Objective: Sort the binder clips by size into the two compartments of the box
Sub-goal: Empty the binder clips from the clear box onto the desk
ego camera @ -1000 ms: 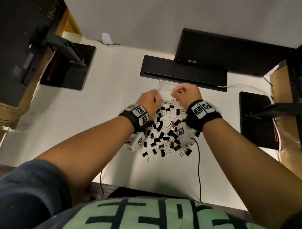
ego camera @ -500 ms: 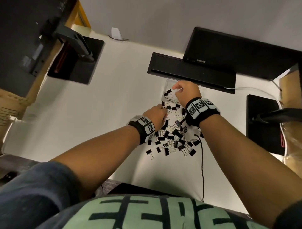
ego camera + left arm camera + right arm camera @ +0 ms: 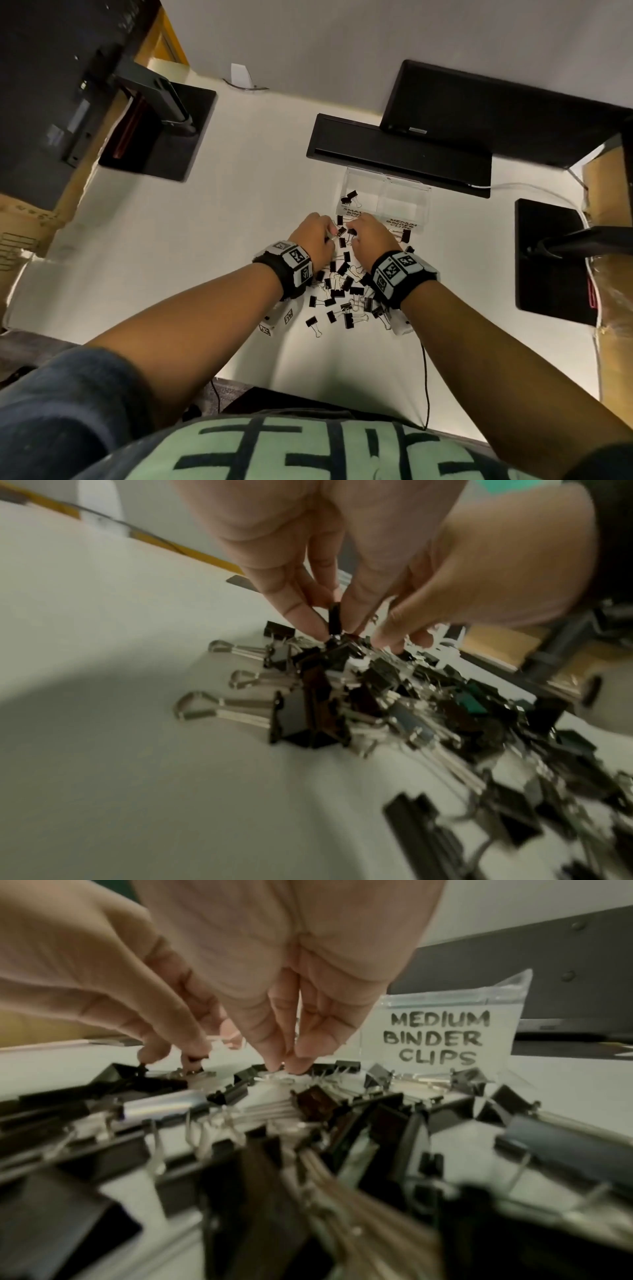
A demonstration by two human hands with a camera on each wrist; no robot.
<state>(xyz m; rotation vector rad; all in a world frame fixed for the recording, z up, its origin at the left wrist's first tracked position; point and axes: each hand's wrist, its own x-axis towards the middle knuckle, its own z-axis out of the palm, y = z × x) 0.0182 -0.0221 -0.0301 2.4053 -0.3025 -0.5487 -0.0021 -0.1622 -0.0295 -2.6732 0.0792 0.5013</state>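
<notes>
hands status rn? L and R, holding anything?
Left hand: fingertips pinching a small black binder clip at the pile's top.
Right hand: fingertips down in the pile; grip cannot be told.

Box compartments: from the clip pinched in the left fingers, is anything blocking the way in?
Nothing visible does. The left hand pinches a small clip at the pile's far edge, just in front of the clear box. The box is open-topped; its small-clips compartment holds a few clips with room left.
</notes>
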